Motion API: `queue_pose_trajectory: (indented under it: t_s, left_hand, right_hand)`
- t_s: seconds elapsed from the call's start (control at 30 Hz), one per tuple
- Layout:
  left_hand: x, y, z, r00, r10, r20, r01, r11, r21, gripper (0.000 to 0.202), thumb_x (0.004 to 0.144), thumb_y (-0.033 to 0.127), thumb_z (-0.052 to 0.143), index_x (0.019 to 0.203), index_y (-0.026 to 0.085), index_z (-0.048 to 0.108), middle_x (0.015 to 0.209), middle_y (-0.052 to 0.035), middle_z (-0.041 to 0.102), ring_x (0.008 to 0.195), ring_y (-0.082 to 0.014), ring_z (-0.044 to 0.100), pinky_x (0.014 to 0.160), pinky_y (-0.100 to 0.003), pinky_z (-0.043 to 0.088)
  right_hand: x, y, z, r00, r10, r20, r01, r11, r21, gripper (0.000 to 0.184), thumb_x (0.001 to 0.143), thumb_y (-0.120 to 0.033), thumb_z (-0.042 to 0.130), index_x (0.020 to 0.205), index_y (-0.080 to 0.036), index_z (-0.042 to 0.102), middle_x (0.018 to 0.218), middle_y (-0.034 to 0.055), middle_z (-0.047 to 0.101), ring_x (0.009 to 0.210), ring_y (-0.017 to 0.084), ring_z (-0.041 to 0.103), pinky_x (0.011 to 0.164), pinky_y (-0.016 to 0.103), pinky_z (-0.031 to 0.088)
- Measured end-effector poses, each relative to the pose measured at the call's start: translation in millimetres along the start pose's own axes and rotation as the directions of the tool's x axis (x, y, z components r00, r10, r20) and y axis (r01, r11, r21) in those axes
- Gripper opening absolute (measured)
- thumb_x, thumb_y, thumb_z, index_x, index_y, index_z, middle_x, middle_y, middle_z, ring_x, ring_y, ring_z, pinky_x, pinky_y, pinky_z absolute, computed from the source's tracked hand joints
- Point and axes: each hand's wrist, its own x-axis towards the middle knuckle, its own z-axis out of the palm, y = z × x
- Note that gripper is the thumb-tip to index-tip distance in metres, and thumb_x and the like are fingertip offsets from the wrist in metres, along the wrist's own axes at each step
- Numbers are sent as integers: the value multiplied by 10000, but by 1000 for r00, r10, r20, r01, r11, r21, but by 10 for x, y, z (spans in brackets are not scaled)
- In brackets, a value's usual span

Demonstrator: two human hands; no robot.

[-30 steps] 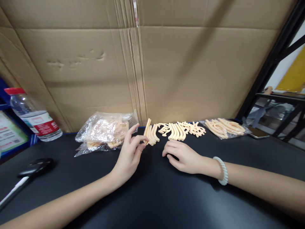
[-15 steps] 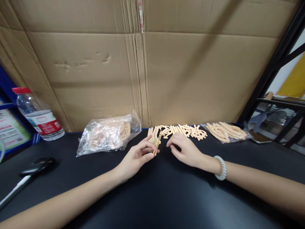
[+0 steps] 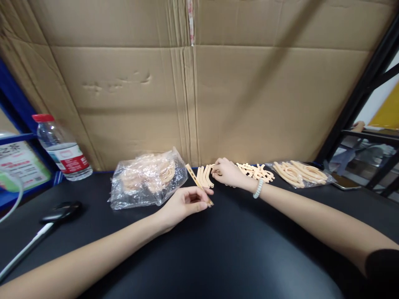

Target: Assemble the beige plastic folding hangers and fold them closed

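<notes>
My left hand point(image 3: 187, 203) pinches a narrow wooden strip with holes point(image 3: 193, 176) between thumb and fingers, holding it tilted above the black table. Just beyond it, several curved wooden strips point(image 3: 204, 176) lie side by side. My right hand point(image 3: 229, 172), with a pale beaded bracelet at the wrist, is over the row of wooden pieces. Its fingers are bent down and closed, and whatever lies under the fingertips is hidden. Beside that hand, small curly wooden pieces point(image 3: 258, 172) lie in a heap.
A clear plastic bag of wooden parts point(image 3: 146, 178) sits at the back left, and another bag with curved wooden parts point(image 3: 299, 172) at the back right. A water bottle point(image 3: 67, 158) and a black device with a white cable point(image 3: 60, 211) are leftward. Cardboard point(image 3: 131, 91) stands behind.
My right hand has moved forward and left onto the wooden pieces. In my left hand the strip has turned, its far end now leaning left. The whole view has shifted slightly.
</notes>
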Motion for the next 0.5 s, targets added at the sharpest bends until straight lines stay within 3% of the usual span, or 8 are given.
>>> queue_pose_trajectory:
  t_s: [0.07, 0.23, 0.33, 0.4, 0.43, 0.5]
  left_hand:
    - [-9, 21, 24, 1000, 7, 7, -7, 1000, 21, 157, 752, 287, 721, 754, 165, 622, 955, -65, 682, 921, -201, 624, 893, -370, 442]
    - [-23, 36, 52, 999, 39, -28, -39, 999, 10, 186, 743, 290, 719, 721, 172, 578, 816, -23, 641, 812, -171, 602, 803, -325, 448]
    - [-21, 25, 67, 996, 54, -75, -58, 997, -55, 236, 736, 272, 726, 693, 177, 514, 753, 2, 608, 757, -150, 590, 748, -296, 439]
    - [-21, 14, 98, 990, 47, -133, -60, 994, -92, 313, 739, 263, 731, 672, 190, 434, 721, 22, 599, 707, -127, 575, 707, -276, 428]
    - [-24, 8, 120, 986, 38, -162, -57, 992, -111, 352, 741, 257, 735, 672, 196, 395, 717, 28, 607, 693, -118, 572, 696, -268, 424]
    - [-35, -4, 174, 978, 16, -208, -51, 985, -163, 396, 743, 242, 746, 700, 205, 354, 742, 30, 641, 703, -111, 589, 710, -266, 434]
  right_hand:
    - [50, 29, 5, 1000, 6, -15, -5, 998, 58, 108, 801, -125, 641, 749, -177, 720, 854, 61, 631, 877, 194, 556, 822, 337, 434]
    - [91, 53, -148, 980, 111, -163, -67, 965, 252, 132, 902, -194, 546, 897, -172, 676, 910, 61, 642, 881, 181, 593, 804, 343, 470]
    - [-27, -4, -304, 951, 196, -239, -99, 926, 364, 174, 955, -250, 442, 972, -186, 604, 852, 38, 618, 768, 152, 611, 695, 309, 495]
    - [-179, -80, -407, 947, 228, -225, -107, 887, 450, 214, 985, -315, 373, 1010, -197, 549, 748, -4, 572, 600, 112, 601, 563, 258, 480]
    - [-272, -129, -450, 948, 242, -205, -109, 856, 506, 231, 992, -354, 349, 1017, -206, 525, 736, -21, 552, 524, 89, 589, 497, 233, 456]
    - [-469, -241, -508, 958, 280, -56, -152, 667, 730, 249, 960, -448, 423, 1026, -224, 511, 735, -36, 557, 453, 83, 585, 427, 221, 433]
